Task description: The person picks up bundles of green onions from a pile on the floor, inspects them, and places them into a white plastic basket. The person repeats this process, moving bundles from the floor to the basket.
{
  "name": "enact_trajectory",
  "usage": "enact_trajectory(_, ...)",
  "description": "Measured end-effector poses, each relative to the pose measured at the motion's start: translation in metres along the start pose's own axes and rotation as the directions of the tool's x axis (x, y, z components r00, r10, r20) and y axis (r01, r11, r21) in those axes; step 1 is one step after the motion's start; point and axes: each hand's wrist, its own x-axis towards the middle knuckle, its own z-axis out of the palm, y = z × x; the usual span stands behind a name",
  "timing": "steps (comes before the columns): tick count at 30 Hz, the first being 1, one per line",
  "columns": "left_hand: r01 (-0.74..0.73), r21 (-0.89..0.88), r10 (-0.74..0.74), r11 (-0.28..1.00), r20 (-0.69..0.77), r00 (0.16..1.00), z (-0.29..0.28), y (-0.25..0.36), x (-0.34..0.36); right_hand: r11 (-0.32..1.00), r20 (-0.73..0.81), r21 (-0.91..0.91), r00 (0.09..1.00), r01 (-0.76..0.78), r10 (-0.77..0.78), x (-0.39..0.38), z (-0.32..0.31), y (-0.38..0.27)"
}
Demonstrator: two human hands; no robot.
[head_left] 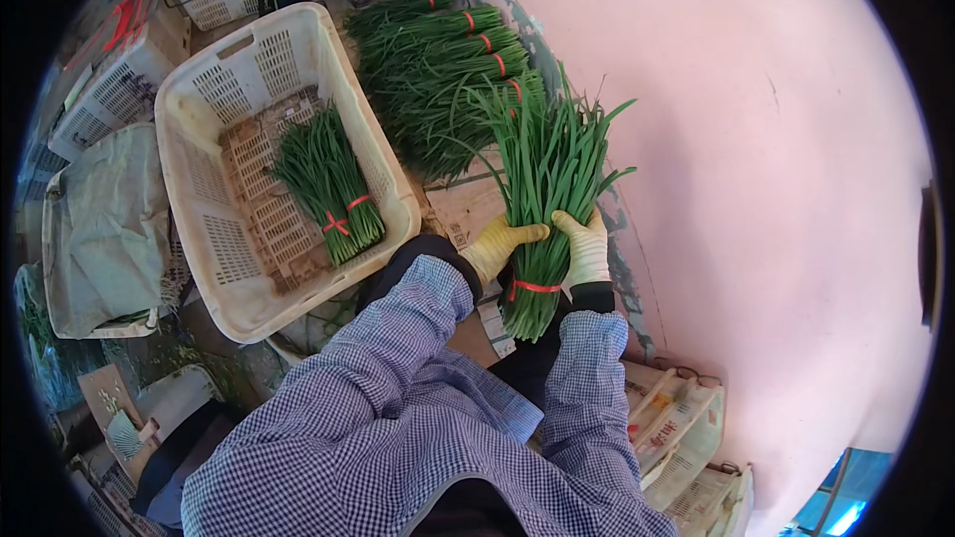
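The left hand (500, 247) and right hand (586, 249), both gloved, hold tight to a green leafy bunch (542, 174) between them, leaves up. A pale crate (701, 428) low on the right has red writing (665, 432). Cardboard (464, 207) past the left hand has dark print (459, 232), too small to read. Farther off, tied green bunches (438, 80) lie by a pink wall (756, 139).

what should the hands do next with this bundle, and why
Probably carry the held bundle left and lower it into the pale crate: the left hand and right hand both grip it, a red tie already circles its stems, and the crate holds a similar tied bundle.
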Motion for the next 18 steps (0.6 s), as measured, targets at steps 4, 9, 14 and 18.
enact_trajectory(4, -0.031, 0.027, 0.032, 0.999, -0.046, 0.998, 0.004, 0.000, 0.000, 1.000, 0.018, -0.016, 1.000, 0.004, -0.003, -0.004, 0.005, -0.001)
enact_trajectory(9, -0.068, 0.018, 0.070, 0.997, -0.080, 0.994, 0.008, -0.001, 0.002, 0.997, 0.043, 0.060, 0.998, 0.049, -0.051, -0.014, 0.019, -0.010)
enact_trajectory(14, -0.116, 0.092, 0.127, 0.989, -0.123, 0.984, 0.008, -0.005, 0.004, 0.945, -0.013, -0.285, 0.985, 0.160, -0.170, -0.015, 0.042, -0.016)
enact_trajectory(18, -0.140, 0.044, 0.143, 0.989, -0.061, 0.988, -0.004, -0.011, 0.010, 0.977, -0.087, -0.203, 0.992, 0.071, -0.090, -0.009, 0.048, -0.019)
